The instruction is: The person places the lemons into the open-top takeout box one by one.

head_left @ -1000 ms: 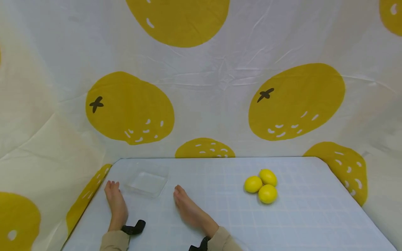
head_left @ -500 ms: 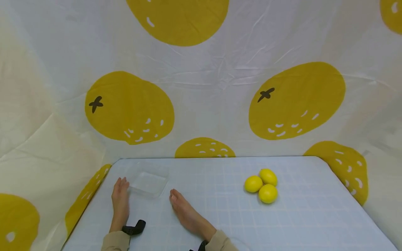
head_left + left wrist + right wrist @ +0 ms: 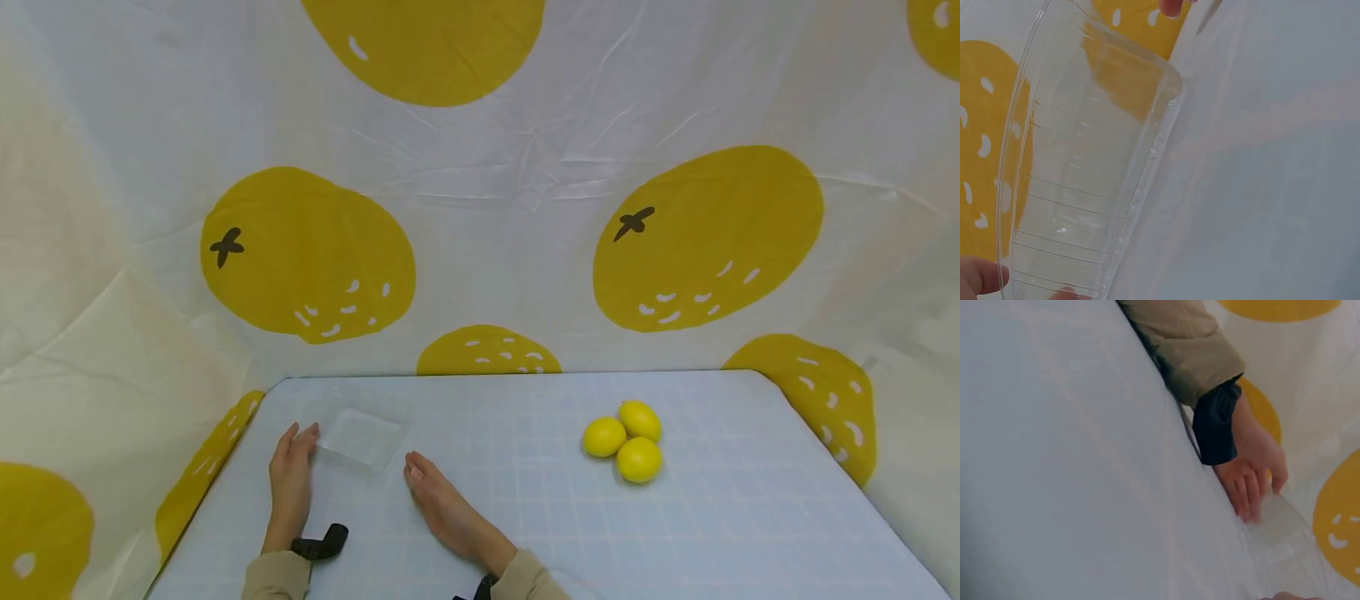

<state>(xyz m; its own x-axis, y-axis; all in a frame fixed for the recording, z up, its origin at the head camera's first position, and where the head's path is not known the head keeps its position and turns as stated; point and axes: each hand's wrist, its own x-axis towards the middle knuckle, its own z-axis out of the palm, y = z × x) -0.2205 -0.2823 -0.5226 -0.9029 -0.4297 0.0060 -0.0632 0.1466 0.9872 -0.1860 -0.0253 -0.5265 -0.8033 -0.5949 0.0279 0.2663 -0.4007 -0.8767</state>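
A clear plastic tray (image 3: 362,436) sits at the table's far left, its left side tipped up. My left hand (image 3: 298,446) pinches the tray's near-left rim; in the left wrist view fingertips (image 3: 979,276) press the rim of the tray (image 3: 1085,169). The right wrist view shows that left hand (image 3: 1250,478), with a black wrist strap, at the tray's (image 3: 1288,547) edge. My right hand (image 3: 429,493) lies flat and open on the table, its fingertips just right of the tray, holding nothing.
Three yellow lemons (image 3: 628,440) lie bunched together on the right half of the pale blue gridded table (image 3: 525,525). A white cloth printed with big yellow fruits (image 3: 480,208) hangs close behind and around the table's edges.
My left hand slid from beside the tray to its rim and took hold; the tray's left side has tipped up. The right hand drew back slightly and stays flat.
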